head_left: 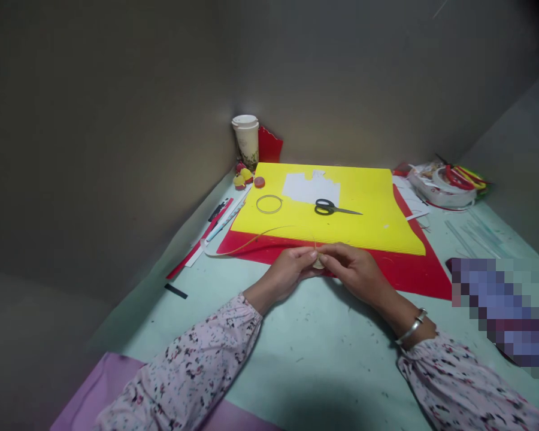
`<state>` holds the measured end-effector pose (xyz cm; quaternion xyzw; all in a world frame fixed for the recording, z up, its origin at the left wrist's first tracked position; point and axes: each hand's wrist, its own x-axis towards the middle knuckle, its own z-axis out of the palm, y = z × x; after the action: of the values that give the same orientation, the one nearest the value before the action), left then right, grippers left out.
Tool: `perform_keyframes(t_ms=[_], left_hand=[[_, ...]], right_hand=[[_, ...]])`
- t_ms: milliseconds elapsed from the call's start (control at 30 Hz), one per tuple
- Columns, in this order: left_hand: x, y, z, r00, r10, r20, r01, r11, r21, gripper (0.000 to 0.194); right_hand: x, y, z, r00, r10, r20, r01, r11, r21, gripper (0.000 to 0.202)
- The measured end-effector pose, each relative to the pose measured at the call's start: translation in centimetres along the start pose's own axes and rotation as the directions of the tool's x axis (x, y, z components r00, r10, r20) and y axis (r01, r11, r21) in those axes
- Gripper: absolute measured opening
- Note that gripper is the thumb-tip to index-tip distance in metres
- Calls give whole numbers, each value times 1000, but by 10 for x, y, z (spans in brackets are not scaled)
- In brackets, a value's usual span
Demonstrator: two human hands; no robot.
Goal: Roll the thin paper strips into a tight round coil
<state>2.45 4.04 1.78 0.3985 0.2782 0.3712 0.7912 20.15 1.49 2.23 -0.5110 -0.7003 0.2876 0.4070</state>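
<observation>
My left hand (291, 269) and my right hand (353, 269) meet over the near edge of the red sheet (413, 272). Between their fingertips they pinch a small pale piece (318, 262), with a thin strand rising from it. Fingers cover part of the piece. Just beyond, the yellow sheets (359, 232) lie on the red sheet. On the yellow are black-handled scissors (325, 208), a thin ring (269, 204) and white paper (305, 188). A long thin strip (251, 240) curves left of my hands.
A lidded cup (248, 140) stands at the back left beside small red and yellow pieces (245, 176). Narrow strips (209, 233) lie at left. A full plastic container (447, 185) sits back right; a pixelated patch (507, 311) covers something on the right.
</observation>
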Motion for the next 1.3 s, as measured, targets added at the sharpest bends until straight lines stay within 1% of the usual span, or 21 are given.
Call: perform_keyframes(t_ms=[133, 233, 267, 400, 500, 700, 867, 1033, 1200, 1300], left_hand=[[0, 2, -1, 999, 4, -35, -6, 998, -67, 26], [1, 3, -2, 998, -3, -67, -6, 990, -138, 21], [1, 3, -2, 998, -8, -68, -2, 988, -152, 21], [2, 3, -3, 998, -32, -55, 23, 988, -155, 17], [1, 3, -3, 997, -48, -58, 39, 989, -140, 16], [-1, 4, -2, 995, -62, -73, 53, 991, -125, 16], [-2, 5, -1, 996, -67, -59, 61, 994, -93, 19], [-2, 5, -2, 996, -70, -47, 67, 995, -72, 20], [-1, 4, -3, 996, -80, -30, 79, 996, -50, 23], [-1, 4, -3, 997, -67, -31, 66, 997, -46, 23]], right_hand=[[0, 1, 2, 992, -125, -28, 119, 979, -164, 24], [1, 6, 4, 971, -232, -49, 211, 940, -267, 38], [1, 8, 4, 966, -255, -51, 230, 929, -289, 39], [2, 12, 5, 952, -300, -59, 265, 906, -330, 31], [1, 11, 5, 949, -309, -60, 274, 905, -325, 26], [2, 9, 3, 949, -314, -31, 295, 916, -270, 26], [3, 7, 0, 948, -319, -1, 310, 921, -236, 25], [3, 5, -1, 954, -298, 15, 294, 932, -213, 24], [3, 5, -1, 954, -297, 28, 296, 931, -214, 24], [2, 5, 1, 954, -299, 23, 295, 923, -246, 23]])
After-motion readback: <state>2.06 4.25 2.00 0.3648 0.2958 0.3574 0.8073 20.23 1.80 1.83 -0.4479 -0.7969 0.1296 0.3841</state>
